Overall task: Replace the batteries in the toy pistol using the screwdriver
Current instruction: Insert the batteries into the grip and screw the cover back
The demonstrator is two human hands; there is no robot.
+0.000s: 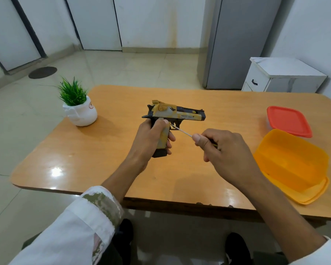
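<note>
White sleeve point(80, 226) low on the L, cuff rolled, bare forearm running up to the left grip point(151, 138). That hand's fingers and thumb are wrapped tight round the handle of the toy pistol point(180, 113). Pistol's upright over the middle of the tabletop point(103, 150), barrel pointing R, black magazine base poking out under the palm. Can't tell if the base touches the wood.

Right grip point(224, 150) is clamped on the screwdriver point(183, 131): thumb & fingers pinch the handle, only a sliver of it showing. Thin metal shaft angles up-left, tip at the pistol's side right by the yellow trigger. Pistol body is yellow & grey w/ black patches.

Out to the R, an open orange tub point(292, 165) sits near the front edge. Red-lidded box point(289, 121) is just behind it; touching or not, can't tell. Far L corner has a small green plant in a white pot point(80, 111). Beyond the tabletop, a white cabinet point(283, 75) stands beside a tall grey cupboard point(243, 44). Dark shoes point(237, 245) on the floor below.
</note>
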